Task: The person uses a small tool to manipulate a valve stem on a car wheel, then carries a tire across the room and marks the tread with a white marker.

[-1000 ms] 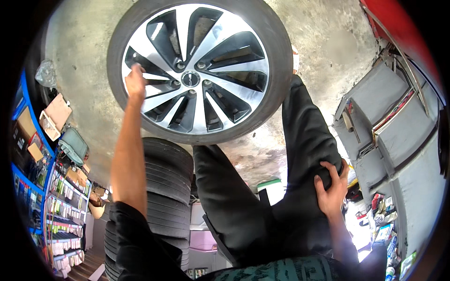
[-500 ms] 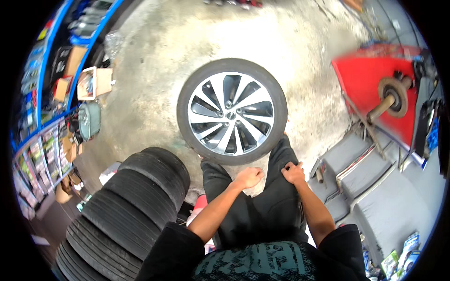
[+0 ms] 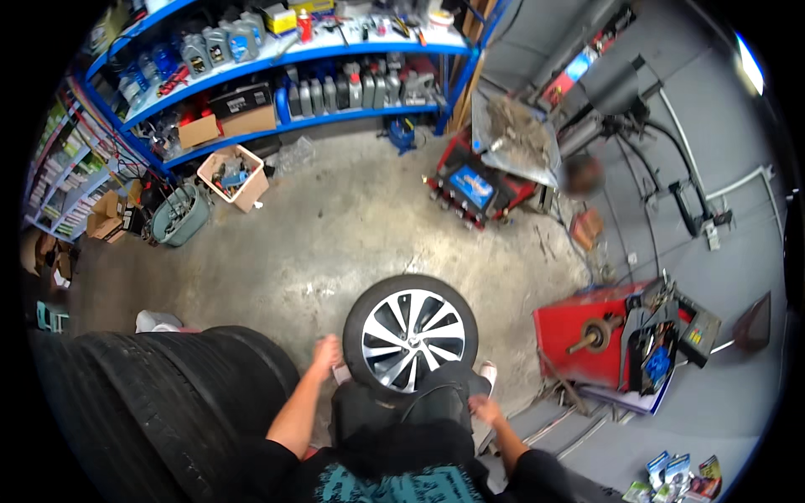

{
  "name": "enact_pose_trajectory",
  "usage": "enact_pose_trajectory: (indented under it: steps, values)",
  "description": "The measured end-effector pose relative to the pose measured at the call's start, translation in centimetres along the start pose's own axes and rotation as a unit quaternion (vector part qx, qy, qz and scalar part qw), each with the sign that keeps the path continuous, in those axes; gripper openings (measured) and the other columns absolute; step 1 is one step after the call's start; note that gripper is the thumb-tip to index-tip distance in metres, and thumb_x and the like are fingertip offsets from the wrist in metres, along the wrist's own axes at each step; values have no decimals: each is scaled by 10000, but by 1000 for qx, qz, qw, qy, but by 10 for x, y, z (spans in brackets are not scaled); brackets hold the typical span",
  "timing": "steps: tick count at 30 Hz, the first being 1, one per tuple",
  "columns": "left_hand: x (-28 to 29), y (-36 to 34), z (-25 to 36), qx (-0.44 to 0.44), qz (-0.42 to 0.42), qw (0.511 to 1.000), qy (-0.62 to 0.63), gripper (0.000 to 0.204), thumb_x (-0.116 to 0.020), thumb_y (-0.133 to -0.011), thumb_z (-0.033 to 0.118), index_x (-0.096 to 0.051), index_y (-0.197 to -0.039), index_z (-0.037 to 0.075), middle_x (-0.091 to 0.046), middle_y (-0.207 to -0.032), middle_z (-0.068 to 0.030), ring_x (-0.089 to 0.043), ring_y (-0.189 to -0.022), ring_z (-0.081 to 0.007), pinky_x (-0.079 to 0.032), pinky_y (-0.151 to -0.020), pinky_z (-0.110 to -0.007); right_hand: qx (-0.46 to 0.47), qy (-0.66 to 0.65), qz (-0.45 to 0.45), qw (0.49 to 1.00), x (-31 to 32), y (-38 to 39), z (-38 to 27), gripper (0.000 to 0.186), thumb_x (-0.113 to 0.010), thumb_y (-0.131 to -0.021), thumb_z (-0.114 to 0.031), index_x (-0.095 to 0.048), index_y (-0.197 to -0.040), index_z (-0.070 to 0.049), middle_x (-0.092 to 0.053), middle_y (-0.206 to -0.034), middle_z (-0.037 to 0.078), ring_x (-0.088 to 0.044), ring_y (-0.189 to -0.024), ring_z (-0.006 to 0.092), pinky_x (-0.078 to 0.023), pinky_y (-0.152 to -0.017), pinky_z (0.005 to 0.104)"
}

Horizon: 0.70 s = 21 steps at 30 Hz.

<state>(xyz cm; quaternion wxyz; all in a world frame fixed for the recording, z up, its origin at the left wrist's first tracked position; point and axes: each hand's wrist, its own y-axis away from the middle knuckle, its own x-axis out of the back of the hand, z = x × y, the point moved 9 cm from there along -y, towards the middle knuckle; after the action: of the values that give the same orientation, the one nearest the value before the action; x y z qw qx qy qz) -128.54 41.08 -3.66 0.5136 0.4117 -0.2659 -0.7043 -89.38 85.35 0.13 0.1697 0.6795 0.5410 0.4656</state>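
A car wheel (image 3: 413, 344), a black tyre on a silver-and-black spoked rim, lies flat on the floor just in front of my legs. My dark trousers (image 3: 360, 411) overlap its near edge. To the left of the wheel, my left hand (image 3: 325, 352) is held in a loose fist in the air, touching nothing I can see. My right hand (image 3: 484, 409) has its fingers curled beside my right trouser leg; whether it pinches the cloth is unclear. Neither hand touches the wheel.
Stacked black tyres (image 3: 193, 377) stand close on my left. A blue shelf rack (image 3: 285, 60) with bottles runs along the back. A pinkish bin (image 3: 246, 197) and a grey-green tub (image 3: 182, 226) sit far left. A red machine (image 3: 553, 335) with a metal shaft stands right, a battery (image 3: 472, 186) beyond.
The view has tilted up, bringing the shelves into sight, and the wheel sits lower in it. My left hand has moved from between my thighs out to the left. My right hand stays by the trouser leg.
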Motion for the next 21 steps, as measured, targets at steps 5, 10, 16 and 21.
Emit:
enact_pose_trajectory:
  steps: [5,10,16,21]
  values:
    - [118,27,105,9,161,981,-106,251,-545,-1038,252,-642,-846,121,-465,-658,36,-446,-538,-113,-377,-475,-300,-222,-226,39,948,-65,75,-9,323,-615,-1045,-298,-677,-1275,-79,-724,-1052,111,-731,-879,262,-615,-754,423]
    - [122,-15,247,-97,111,972,-182,257,-565,-1046,185,-762,-1138,48,-532,-732,20,-494,-607,-110,-430,-542,-301,-321,-215,-14,922,-151,100,-7,377,-645,-982,-318,-688,-1266,-73,-744,-1042,141,-728,-860,263,-594,-751,441]
    - [34,-89,434,-216,47,963,-157,301,-652,-1025,112,-723,-1302,17,-655,-875,-8,-581,-699,-104,-490,-641,-282,-202,-59,-160,965,-101,-19,-185,378,-627,-1006,-360,-708,-1210,-52,-734,-1014,136,-709,-879,229,-575,-763,419]
    - [8,-147,568,-250,112,956,-101,234,-740,-969,67,-695,-1184,-12,-706,-897,-27,-637,-743,-116,-510,-666,-278,-103,4,-40,994,11,-336,-314,423,-644,-1020,-405,-709,-1189,-23,-716,-971,138,-689,-876,205,-566,-761,393]
